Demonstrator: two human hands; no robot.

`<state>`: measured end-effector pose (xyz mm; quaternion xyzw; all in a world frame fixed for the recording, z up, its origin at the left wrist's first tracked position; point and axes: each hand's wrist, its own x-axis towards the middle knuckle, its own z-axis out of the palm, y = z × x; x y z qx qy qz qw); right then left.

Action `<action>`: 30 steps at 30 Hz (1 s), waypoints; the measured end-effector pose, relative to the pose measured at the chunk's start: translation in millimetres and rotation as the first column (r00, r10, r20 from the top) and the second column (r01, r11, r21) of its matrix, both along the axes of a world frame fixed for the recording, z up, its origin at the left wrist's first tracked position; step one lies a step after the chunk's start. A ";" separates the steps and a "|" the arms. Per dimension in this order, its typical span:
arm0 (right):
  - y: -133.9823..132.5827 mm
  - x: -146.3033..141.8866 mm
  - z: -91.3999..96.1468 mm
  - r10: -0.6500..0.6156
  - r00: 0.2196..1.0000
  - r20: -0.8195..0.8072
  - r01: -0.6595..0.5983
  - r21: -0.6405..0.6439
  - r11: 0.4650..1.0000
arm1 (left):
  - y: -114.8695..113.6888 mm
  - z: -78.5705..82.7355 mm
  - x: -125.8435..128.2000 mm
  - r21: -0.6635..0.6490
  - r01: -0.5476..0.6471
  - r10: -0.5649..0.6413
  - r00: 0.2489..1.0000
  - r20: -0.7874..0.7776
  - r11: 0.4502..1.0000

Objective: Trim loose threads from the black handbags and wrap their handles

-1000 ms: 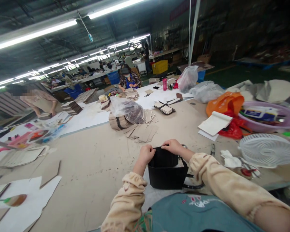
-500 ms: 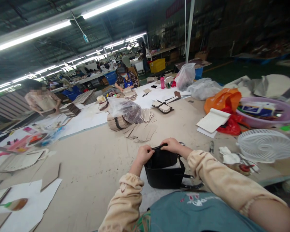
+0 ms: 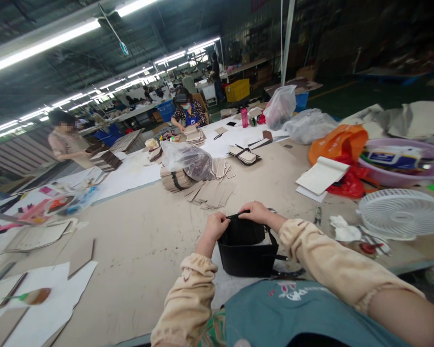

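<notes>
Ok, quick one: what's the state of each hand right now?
Left hand: closed, pinching the black bag at its far edge.
Right hand: closed, holding the same edge, further right.

Readable text: none | apron lettering (image 3: 298,294): too small | blue-white pack (image 3: 394,158): markings blurred

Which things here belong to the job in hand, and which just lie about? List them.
In hand:
- black bag, its rim held by left hand and right hand

Seemingly just lying about:
- notepad
- orange bag
- purple basin
- pink bottle
</notes>
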<state>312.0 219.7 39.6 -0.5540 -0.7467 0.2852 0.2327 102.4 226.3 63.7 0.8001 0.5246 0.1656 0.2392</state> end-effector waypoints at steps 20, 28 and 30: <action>3.8 -2.1 -2.4 -0.020 0.999 0.030 0.019 0.025 1.000 | -3.2 2.6 1.9 -0.091 -0.108 0.114 0.991 0.064 0.990; 3.3 -4.2 -2.4 -0.006 0.997 0.074 0.001 0.078 0.997 | -2.4 2.6 4.7 -0.130 -0.166 0.175 0.982 0.063 0.977; 2.8 -5.3 -2.6 -0.004 0.996 0.088 -0.003 0.088 0.996 | -1.6 2.4 5.8 -0.132 -0.170 0.179 0.982 0.058 0.977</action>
